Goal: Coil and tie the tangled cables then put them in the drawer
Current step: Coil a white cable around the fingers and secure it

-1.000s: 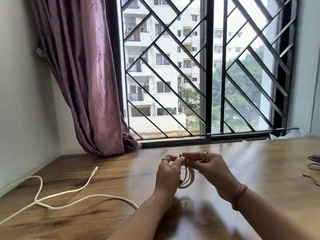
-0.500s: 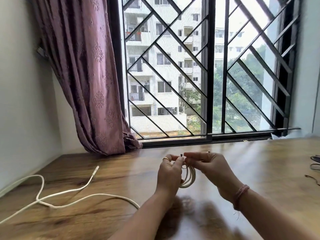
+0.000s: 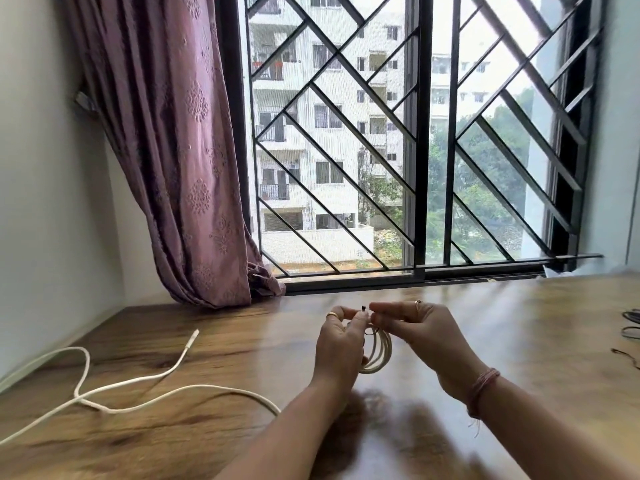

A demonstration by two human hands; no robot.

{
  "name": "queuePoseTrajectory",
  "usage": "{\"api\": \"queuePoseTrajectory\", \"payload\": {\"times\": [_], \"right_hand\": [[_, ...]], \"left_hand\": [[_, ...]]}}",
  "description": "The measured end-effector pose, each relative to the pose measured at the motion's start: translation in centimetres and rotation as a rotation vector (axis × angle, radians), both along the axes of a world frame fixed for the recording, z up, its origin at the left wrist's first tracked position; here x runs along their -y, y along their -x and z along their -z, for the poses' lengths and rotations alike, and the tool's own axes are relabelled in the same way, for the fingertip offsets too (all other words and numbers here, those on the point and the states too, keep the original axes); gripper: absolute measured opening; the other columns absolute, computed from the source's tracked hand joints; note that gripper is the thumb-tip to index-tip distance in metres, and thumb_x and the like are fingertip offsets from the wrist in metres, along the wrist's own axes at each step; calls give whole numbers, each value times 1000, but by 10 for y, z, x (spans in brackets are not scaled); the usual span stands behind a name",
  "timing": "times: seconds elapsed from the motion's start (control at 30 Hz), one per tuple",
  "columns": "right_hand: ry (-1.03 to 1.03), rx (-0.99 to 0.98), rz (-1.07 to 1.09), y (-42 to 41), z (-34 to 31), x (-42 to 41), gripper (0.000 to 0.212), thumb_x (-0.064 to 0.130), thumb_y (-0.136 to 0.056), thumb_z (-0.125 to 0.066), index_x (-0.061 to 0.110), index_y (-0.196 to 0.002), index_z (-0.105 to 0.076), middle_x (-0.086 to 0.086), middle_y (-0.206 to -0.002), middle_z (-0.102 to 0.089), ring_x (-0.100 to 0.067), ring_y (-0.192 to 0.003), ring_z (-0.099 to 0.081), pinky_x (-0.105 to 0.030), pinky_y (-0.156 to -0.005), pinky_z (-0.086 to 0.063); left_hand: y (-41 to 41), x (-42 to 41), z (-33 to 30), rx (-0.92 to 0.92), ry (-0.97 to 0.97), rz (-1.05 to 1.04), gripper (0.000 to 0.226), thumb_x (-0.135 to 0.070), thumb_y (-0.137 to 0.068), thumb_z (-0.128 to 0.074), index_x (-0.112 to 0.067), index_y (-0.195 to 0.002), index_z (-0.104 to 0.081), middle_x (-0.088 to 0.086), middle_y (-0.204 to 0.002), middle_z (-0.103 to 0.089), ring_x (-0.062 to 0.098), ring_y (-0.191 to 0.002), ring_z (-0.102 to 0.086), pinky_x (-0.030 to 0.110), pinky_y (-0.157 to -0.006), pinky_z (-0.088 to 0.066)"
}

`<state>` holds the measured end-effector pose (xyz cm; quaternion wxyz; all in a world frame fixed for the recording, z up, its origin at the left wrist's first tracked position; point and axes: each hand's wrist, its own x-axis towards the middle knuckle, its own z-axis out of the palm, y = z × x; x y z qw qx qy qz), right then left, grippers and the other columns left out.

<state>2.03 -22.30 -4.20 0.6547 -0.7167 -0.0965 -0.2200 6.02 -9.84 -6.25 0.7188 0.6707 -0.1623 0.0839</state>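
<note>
A small coil of white cable [image 3: 380, 353] hangs between my two hands above the wooden table [image 3: 214, 344]. My left hand [image 3: 341, 344] pinches the top of the coil, and a thin dark tie [image 3: 363, 309] sticks up from its fingertips. My right hand [image 3: 420, 329] pinches the same spot from the right, fingers closed on the tie and coil. A second white cable [image 3: 138, 382] lies loose and uncoiled on the table to the left, its plug end [image 3: 192, 338] pointing toward the window. No drawer is in view.
A mauve curtain [image 3: 173, 150] hangs at the back left beside a barred window [image 3: 415, 133]. Dark cables [image 3: 630, 327] lie at the table's right edge. A white wall borders the table on the left.
Both hands stay at the coil's top with only small finger movements. The view has shifted slightly.
</note>
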Motion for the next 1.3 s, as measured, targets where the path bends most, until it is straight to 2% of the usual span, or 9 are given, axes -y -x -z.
{"api": "queuePoseTrajectory", "payload": {"times": [0.23, 0.4, 0.53, 0.67, 0.73, 0.87, 1.03, 1.2, 1.3], "right_hand": [[50, 15, 29, 1, -1, -1, 24, 17, -70, -79, 13, -93, -76, -1, -84, -76, -9, -83, -70, -16, -75, -53], [-30, -74, -42, 3, -5, 1, 28, 16, -71, -79, 9, -97, -74, -2, -82, -76, 4, -69, -66, -4, -56, -44], [-10, -299, -141, 5, -6, 10, 38, 33, -65, -79, 26, -103, -74, 12, -85, -73, 2, -75, -57, -22, -71, -39], [-46, -390, -214, 3, -6, 18, 42, 34, -63, -82, 31, -104, -73, 16, -71, -62, 1, -58, -46, -15, -59, -36], [-69, -392, -234, 1, -7, 19, 44, 34, -60, -83, 30, -103, -74, 15, -71, -63, 0, -57, -44, -12, -53, -36], [-129, -410, -257, 0, -10, 21, 47, 29, -56, -86, 25, -102, -75, 10, -78, -67, -2, -59, -44, -14, -53, -36], [-197, -392, -294, -1, -12, 25, 27, 13, -54, -82, 12, -81, -77, 2, -65, -65, -3, -54, -56, -13, -49, -46], [-33, -286, -343, 3, -16, 28, 26, 25, -58, -82, 14, -82, -78, -3, -80, -73, -6, -71, -66, -14, -63, -52], [90, -164, -297, 5, -19, 31, 26, 25, -67, -77, 9, -87, -76, -8, -81, -73, -11, -75, -67, -17, -65, -52]], "left_hand": [[0, -2, 1, 121, -98, -47, 14, -23, -94, -55, -14, -83, -55, -8, -53, -49, 14, -54, -44, 35, -61, -43], [-3, -11, 2, 281, -231, 13, 17, -24, -94, -54, -21, -78, -50, -11, -41, -47, 3, -39, -33, 24, -45, -31], [-4, -16, 3, 356, -291, 75, 15, -25, -94, -55, -23, -80, -51, -12, -43, -50, 2, -39, -35, 15, -42, -25], [-3, -19, 0, 373, -318, 156, 14, -28, -94, -55, -24, -81, -51, -11, -43, -43, 3, -42, -30, 19, -43, -24], [-2, -21, -4, 365, -310, 191, 15, -29, -94, -54, -24, -81, -51, -11, -44, -41, 4, -43, -29, 20, -43, -23], [2, -24, -10, 351, -323, 295, 4, -25, -85, -53, -22, -85, -51, -11, -53, -43, 12, -53, -34, 27, -51, -27], [8, -26, -10, 400, -456, 385, 20, -13, -82, -59, -16, -98, -47, -13, -53, -49, 5, -50, -38, 17, -49, -32], [6, -26, -11, 409, -494, 360, 16, -12, -89, -63, -13, -96, -49, -5, -64, -57, 9, -56, -48, 22, -57, -40], [4, -25, -11, 393, -495, 358, 16, -13, -89, -64, -15, -95, -49, -14, -57, -58, 0, -53, -48, 18, -57, -39]]}}
